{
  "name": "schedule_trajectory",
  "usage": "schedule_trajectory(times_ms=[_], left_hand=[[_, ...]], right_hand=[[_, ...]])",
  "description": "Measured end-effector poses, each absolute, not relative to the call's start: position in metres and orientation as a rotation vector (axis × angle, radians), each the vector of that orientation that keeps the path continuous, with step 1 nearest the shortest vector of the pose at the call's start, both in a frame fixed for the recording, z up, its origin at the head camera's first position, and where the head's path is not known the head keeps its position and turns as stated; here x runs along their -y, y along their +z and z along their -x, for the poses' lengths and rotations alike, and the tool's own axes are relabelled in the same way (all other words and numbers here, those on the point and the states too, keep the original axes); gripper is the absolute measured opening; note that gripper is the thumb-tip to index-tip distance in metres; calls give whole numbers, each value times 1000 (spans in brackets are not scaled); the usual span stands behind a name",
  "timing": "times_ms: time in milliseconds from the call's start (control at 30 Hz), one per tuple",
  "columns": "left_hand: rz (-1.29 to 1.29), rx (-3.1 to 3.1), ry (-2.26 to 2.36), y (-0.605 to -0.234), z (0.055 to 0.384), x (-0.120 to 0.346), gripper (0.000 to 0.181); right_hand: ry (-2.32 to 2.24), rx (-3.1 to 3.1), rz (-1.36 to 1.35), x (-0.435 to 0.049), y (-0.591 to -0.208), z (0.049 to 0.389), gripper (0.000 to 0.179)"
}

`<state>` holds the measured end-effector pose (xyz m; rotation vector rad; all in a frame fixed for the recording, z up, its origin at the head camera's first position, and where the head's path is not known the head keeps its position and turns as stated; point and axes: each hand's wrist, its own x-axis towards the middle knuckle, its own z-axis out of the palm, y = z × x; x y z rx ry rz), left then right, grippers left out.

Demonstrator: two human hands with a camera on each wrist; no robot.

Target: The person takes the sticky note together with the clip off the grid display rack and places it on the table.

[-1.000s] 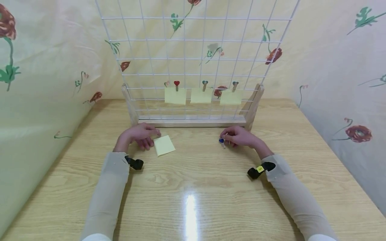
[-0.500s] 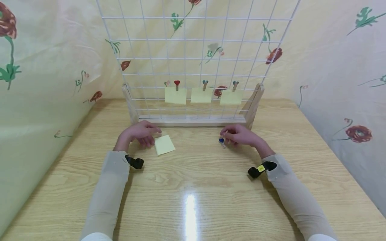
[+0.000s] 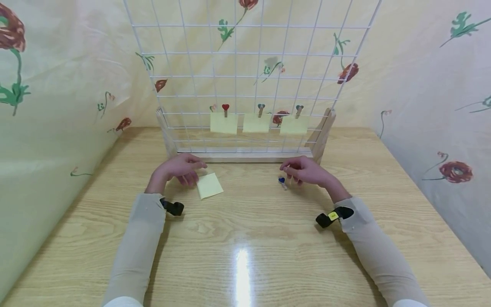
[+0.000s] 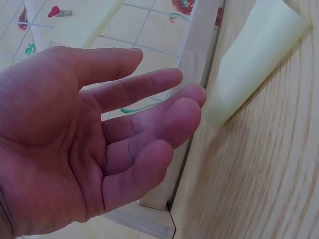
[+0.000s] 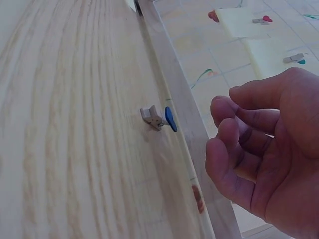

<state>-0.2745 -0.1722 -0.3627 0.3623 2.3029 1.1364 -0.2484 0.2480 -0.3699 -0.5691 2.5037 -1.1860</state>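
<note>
On the table lies a pale yellow sticky note (image 3: 209, 186), its edge curling up in the left wrist view. My left hand (image 3: 179, 168) hovers at the note's left, fingers loosely bent and holding nothing; the left wrist view shows its palm (image 4: 55, 144) bare. A small wooden clothespin with a blue heart (image 3: 282, 182) lies on the table at the right. Beside it is my right hand (image 3: 304, 170), fingers loosely curled. In the right wrist view a gap separates the fingertips from the clothespin (image 5: 153, 118), and nothing is in the hand.
Behind the hands stands a white wire grid (image 3: 245, 76) in a wooden base (image 3: 245, 157). Three yellow notes hang on it: a left note (image 3: 223, 124) under a red heart clothespin (image 3: 225, 110), a middle note (image 3: 255, 123) and a right note (image 3: 294, 125). Flowered cloth surrounds the table.
My right fingers have lifted slightly away from the blue heart clothespin, which stays on the table. The left hand has shifted very slightly; the loose note stays nearly in place.
</note>
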Motion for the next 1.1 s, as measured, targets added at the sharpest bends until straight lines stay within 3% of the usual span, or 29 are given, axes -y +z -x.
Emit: schedule_trajectory(times_ms=[1100], left_hand=[[-518, -2513, 1171, -353, 272, 163, 41]], right_hand=[[-1273, -2560, 661, -236, -350, 236, 24]])
